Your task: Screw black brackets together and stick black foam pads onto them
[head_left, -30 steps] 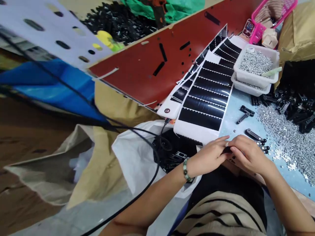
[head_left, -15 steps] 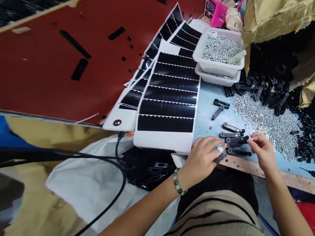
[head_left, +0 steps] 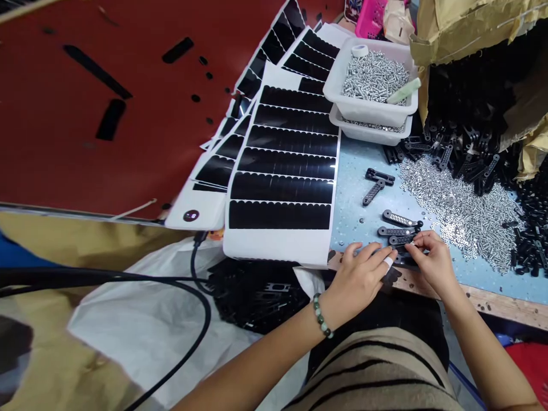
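Note:
Several black plastic arms (head_left: 396, 232) with textured grey faces lie in a loose row at the table's front edge. My left hand (head_left: 359, 277) is beside their left ends, palm down, fingers stretched out; a white band is round one finger and a green bead bracelet on the wrist. Its fingertips are close to the nearest arms, and I cannot tell whether they touch. My right hand (head_left: 434, 262) is over the arms' right ends, thumb and fingertips pinched together. Whatever is in that pinch is too small to make out. My right fingers partly cover the nearest arms.
Silver screws and nuts (head_left: 462, 211) are heaped right of the arms, beside more black parts (head_left: 533, 228). Stacked white tubs (head_left: 372, 117) hold screws. A torn carton (head_left: 483, 45) stands at the back right. Black sticker sheets (head_left: 280, 217) lie on the left. Cables (head_left: 205, 319) hang below.
My right hand has moved left and inward over the arms' right ends, its fingertips now pinched closer over them. My left hand has shifted slightly, its fingers still stretched. The view has shifted a little.

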`<state>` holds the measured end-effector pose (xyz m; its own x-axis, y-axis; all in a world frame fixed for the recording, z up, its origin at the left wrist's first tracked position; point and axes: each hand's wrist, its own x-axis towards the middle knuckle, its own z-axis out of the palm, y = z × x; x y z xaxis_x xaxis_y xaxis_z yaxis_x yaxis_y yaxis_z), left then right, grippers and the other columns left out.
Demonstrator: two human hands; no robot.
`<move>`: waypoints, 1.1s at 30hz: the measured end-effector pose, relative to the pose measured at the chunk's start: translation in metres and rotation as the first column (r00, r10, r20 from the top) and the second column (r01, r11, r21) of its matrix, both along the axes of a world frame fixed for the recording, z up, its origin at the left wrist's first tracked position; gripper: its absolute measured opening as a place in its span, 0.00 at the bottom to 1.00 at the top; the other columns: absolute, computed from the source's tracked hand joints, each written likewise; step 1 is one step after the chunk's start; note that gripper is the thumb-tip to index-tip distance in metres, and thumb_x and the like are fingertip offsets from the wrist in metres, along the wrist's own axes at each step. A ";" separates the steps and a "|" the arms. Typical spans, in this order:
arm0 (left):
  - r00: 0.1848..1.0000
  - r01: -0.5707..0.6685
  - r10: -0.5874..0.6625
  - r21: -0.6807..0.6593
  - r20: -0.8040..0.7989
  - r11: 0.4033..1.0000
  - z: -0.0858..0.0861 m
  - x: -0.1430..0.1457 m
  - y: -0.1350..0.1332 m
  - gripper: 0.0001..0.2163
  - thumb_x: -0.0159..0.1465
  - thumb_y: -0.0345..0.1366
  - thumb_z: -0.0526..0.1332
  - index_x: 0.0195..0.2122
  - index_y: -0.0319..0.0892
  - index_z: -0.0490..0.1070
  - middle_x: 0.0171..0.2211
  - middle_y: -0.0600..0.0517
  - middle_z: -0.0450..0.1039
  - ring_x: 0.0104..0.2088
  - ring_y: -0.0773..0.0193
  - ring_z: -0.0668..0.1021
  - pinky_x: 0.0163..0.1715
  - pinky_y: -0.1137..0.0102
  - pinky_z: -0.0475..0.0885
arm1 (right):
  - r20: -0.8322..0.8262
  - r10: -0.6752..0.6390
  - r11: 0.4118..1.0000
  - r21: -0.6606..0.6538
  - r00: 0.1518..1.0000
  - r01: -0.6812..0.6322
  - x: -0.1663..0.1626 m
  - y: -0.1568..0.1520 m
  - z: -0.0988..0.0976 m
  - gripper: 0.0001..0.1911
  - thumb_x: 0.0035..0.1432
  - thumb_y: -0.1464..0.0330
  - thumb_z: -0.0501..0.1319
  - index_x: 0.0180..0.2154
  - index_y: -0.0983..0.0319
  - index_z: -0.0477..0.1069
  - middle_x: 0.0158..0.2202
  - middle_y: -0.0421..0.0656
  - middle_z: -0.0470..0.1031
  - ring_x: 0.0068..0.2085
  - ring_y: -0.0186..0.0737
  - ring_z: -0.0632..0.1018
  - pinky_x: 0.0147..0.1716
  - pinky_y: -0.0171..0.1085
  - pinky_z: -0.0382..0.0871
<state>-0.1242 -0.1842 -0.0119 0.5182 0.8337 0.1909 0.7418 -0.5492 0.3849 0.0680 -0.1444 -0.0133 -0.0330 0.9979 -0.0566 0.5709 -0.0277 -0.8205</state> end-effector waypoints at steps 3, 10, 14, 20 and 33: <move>1.000 -0.014 0.014 -0.015 -0.006 1.000 0.002 0.005 0.002 0.20 0.61 0.25 0.56 0.54 0.44 0.68 0.51 0.49 0.73 0.50 0.57 0.71 0.51 0.56 0.58 | 0.200 0.075 0.995 0.050 0.977 -0.087 0.003 0.000 0.001 0.13 0.57 0.61 0.59 0.24 0.60 0.66 0.31 0.42 0.67 0.30 0.37 0.70 0.32 0.37 0.66; 0.996 0.019 -0.010 -0.108 0.085 0.994 0.011 0.004 0.011 0.18 0.60 0.25 0.54 0.51 0.41 0.70 0.50 0.46 0.73 0.51 0.52 0.69 0.53 0.51 0.56 | 0.358 0.148 0.937 0.248 0.922 -0.247 0.010 -0.003 0.019 0.16 0.56 0.59 0.62 0.43 0.60 0.64 0.43 0.49 0.67 0.41 0.45 0.72 0.35 0.42 0.70; 0.990 0.055 -0.034 -0.155 0.134 0.986 0.013 0.002 0.016 0.13 0.60 0.26 0.54 0.44 0.41 0.73 0.53 0.45 0.70 0.53 0.52 0.67 0.53 0.52 0.57 | 0.132 0.521 0.810 0.235 0.843 -0.537 0.002 -0.008 0.032 0.07 0.63 0.72 0.52 0.42 0.58 0.65 0.35 0.43 0.71 0.36 0.38 0.73 0.37 0.39 0.70; 0.977 0.070 -0.025 -0.203 0.213 0.977 0.016 -0.002 0.018 0.12 0.65 0.29 0.52 0.41 0.41 0.74 0.53 0.46 0.69 0.55 0.53 0.66 0.54 0.54 0.58 | 0.096 0.547 0.812 0.184 0.832 -0.555 0.001 -0.007 0.041 0.10 0.61 0.71 0.56 0.45 0.58 0.65 0.37 0.43 0.72 0.36 0.38 0.73 0.36 0.38 0.70; 0.946 0.011 0.064 -0.229 0.317 0.973 0.018 -0.006 0.020 0.17 0.68 0.31 0.47 0.55 0.42 0.67 0.58 0.46 0.65 0.58 0.57 0.64 0.55 0.58 0.59 | -0.076 0.346 0.933 0.133 0.935 -0.334 -0.002 -0.003 0.040 0.06 0.61 0.67 0.58 0.39 0.58 0.71 0.32 0.42 0.73 0.32 0.36 0.74 0.31 0.37 0.71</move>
<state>-0.1305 -0.1644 0.0065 0.4375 0.8868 0.1491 0.5717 -0.4022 0.7151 0.0659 -0.1474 0.0266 -0.3707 0.9254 0.0795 0.4469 0.2528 -0.8581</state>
